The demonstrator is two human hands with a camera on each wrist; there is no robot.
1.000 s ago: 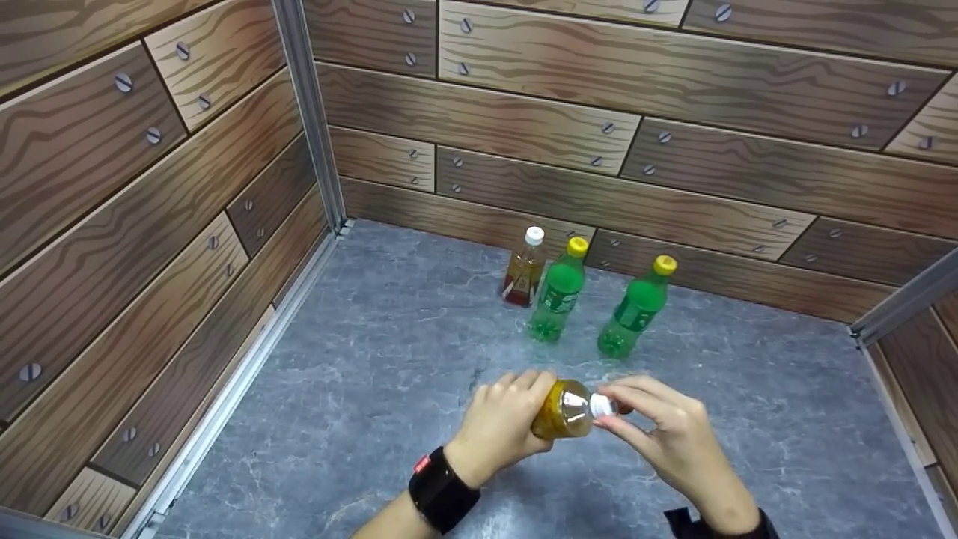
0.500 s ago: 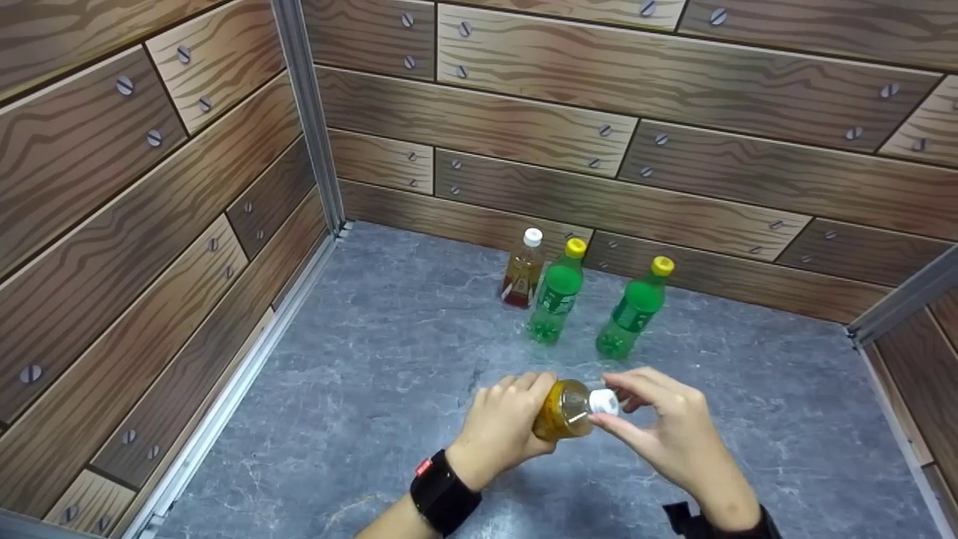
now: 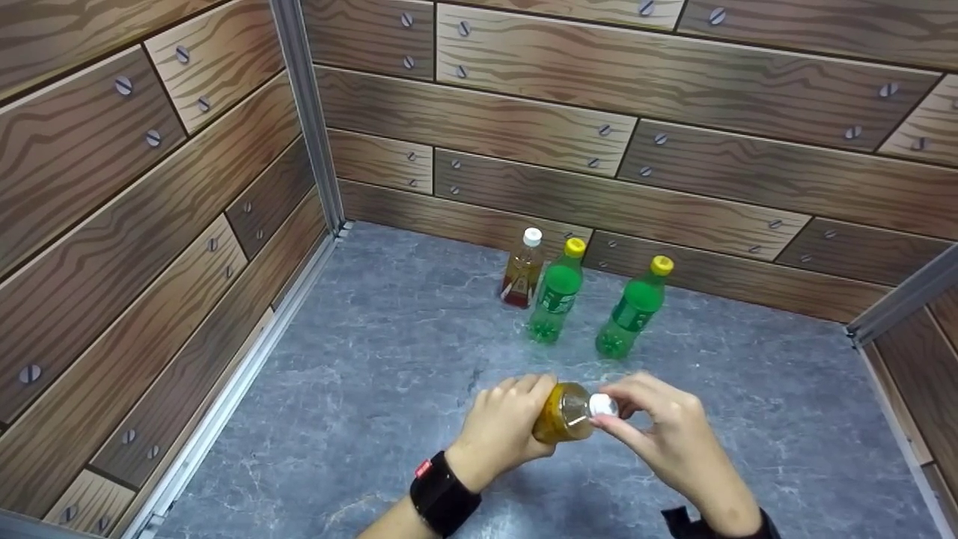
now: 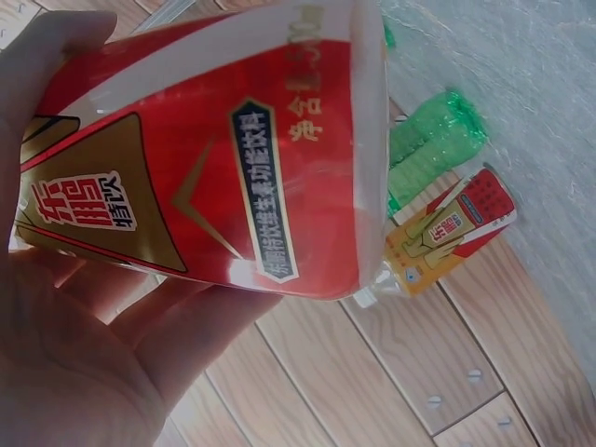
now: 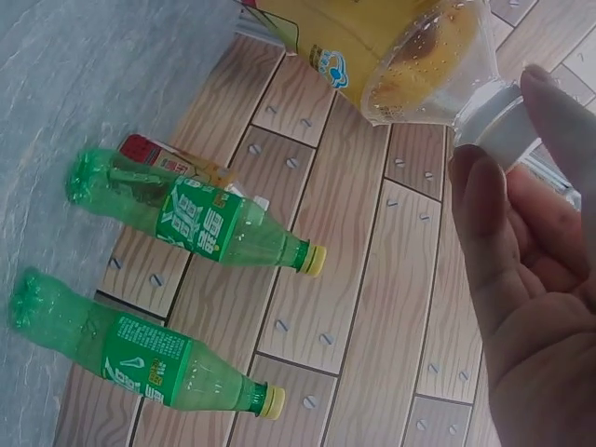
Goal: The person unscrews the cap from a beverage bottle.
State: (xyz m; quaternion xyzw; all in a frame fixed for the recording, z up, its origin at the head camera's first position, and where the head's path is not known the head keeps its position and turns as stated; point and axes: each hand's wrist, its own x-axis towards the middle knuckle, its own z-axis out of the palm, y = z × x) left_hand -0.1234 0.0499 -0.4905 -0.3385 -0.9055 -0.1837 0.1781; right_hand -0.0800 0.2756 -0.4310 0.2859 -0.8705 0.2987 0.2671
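Low and right of centre in the head view, my left hand [image 3: 503,419] grips a bottle [image 3: 560,415]; my right hand [image 3: 668,430] pinches its cap [image 3: 603,405]. Green bottles [image 3: 635,313] stand higher up on the worktop [image 3: 374,344].

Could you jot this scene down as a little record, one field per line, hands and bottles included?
Left hand: grips the held bottle around its body
Right hand: pinches its white cap
Standing bottles: left green bottle and right green bottle, both yellow-capped; amber bottle, white-capped
Surface: grey marbled tabletop
Walls: wood-plank pattern
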